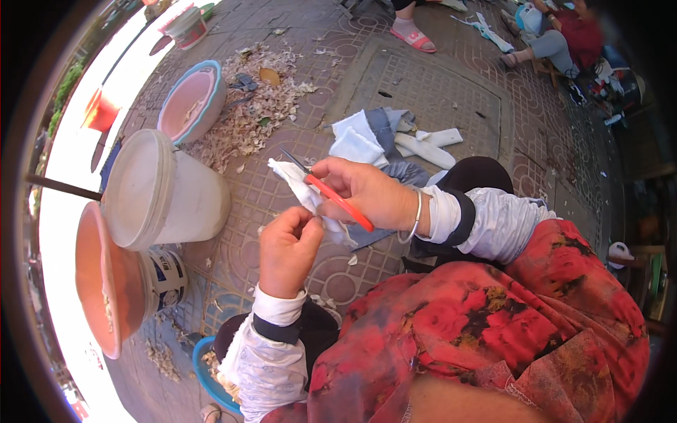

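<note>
My right hand (374, 194) is closed around a red-handled cutting tool (338, 202). Its narrow dark blade points away to the upper left; whether it is a knife or scissors I cannot tell. Under the tool, a crumpled strip of white cloth (288, 176) hangs between both hands. My left hand (289, 247) pinches the cloth's lower part, thumb against fingers, close to the right fingertips. Beyond the hands, folded white cloth (358, 137) and long white pieces (430, 146) lie on blue-grey fabric (405, 171).
A lidded white bucket (190, 194), an orange basin (127, 289) and a pink-and-blue basin (189, 106) stand at left. Dry peelings (247, 106) cover the paving beside them. A blue bowl (211, 377) sits near my left forearm. Another person (564, 42) sits far right; a sandalled foot (412, 35) shows ahead.
</note>
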